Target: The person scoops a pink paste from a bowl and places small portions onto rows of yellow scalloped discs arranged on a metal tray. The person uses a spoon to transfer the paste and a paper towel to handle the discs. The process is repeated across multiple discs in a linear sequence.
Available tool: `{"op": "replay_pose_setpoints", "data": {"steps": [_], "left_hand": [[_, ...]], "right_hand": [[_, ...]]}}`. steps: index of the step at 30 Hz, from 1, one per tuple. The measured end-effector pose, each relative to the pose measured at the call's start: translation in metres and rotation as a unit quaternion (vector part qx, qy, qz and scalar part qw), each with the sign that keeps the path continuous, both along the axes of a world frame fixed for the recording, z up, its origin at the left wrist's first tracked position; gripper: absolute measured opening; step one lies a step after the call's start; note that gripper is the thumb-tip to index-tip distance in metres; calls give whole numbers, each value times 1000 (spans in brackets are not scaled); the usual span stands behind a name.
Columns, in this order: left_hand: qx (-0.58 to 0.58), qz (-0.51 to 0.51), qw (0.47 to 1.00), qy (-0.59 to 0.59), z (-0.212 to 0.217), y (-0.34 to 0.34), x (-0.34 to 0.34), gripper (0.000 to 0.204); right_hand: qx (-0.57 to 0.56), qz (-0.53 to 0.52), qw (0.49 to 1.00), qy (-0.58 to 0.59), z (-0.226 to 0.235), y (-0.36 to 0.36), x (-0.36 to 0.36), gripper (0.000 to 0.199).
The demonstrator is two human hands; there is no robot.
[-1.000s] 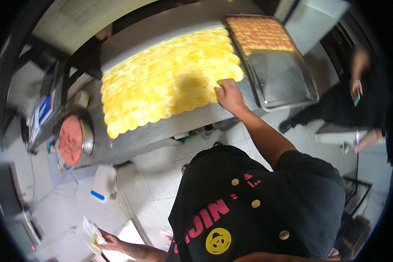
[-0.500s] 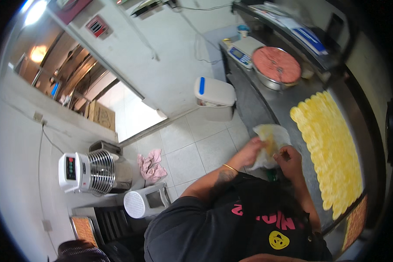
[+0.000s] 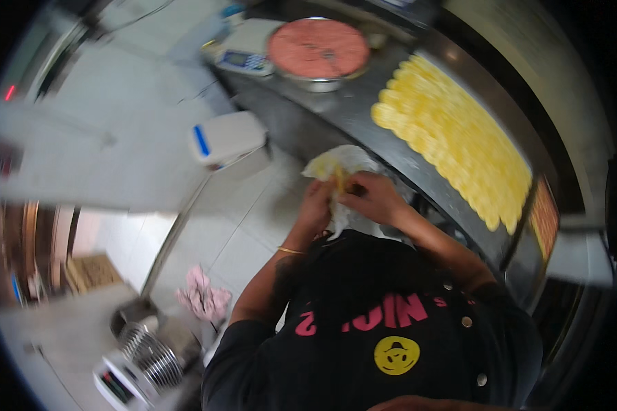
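Note:
My left hand (image 3: 317, 205) and my right hand (image 3: 371, 197) meet in front of my chest, both closed on a crumpled white paper wrapper (image 3: 339, 164) with something yellow inside it. Just beyond my hands runs a steel counter (image 3: 353, 116) covered with rows of yellow round discs (image 3: 456, 140). A round metal pan of pink-red filling (image 3: 318, 46) sits at the counter's near end. I wear a black shirt with pink letters.
A white scale (image 3: 243, 60) stands beside the pan. A white bin with a blue handle (image 3: 226, 137) sits on the tiled floor. A pink rag (image 3: 202, 298) and a fan-like appliance (image 3: 147, 349) lie lower left. A tray of orange pieces (image 3: 545, 219) is at the counter's far end.
The view swung sharply. One second ago my right hand touched the yellow discs while the left held the wrapper low; since then both hands have come together on the wrapper.

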State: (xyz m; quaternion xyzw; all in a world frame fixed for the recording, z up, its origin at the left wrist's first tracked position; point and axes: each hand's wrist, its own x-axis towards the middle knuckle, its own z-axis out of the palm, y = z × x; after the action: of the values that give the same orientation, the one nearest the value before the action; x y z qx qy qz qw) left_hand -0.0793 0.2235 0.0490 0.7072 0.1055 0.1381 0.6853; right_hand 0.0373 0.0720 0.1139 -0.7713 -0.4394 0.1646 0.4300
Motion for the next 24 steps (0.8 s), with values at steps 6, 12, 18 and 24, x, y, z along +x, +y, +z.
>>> {"op": "replay_pose_setpoints", "data": {"steps": [6,12,18,24], "left_hand": [[59,-82,995,9,-9,-5,58,28],[-70,-189,979,18,1,-47,106,33],[-176,-285,941,35,-15,-90,134,38],[-161,-345,925,-2,-22,-140,146,41]], "right_hand": [[-1,-140,989,43,10,-29,9,29],[62,-242,959,130,6,-82,12,19],[78,-307,945,83,12,-131,5,14],[70,-381,922,23,18,-165,-9,10]]}}
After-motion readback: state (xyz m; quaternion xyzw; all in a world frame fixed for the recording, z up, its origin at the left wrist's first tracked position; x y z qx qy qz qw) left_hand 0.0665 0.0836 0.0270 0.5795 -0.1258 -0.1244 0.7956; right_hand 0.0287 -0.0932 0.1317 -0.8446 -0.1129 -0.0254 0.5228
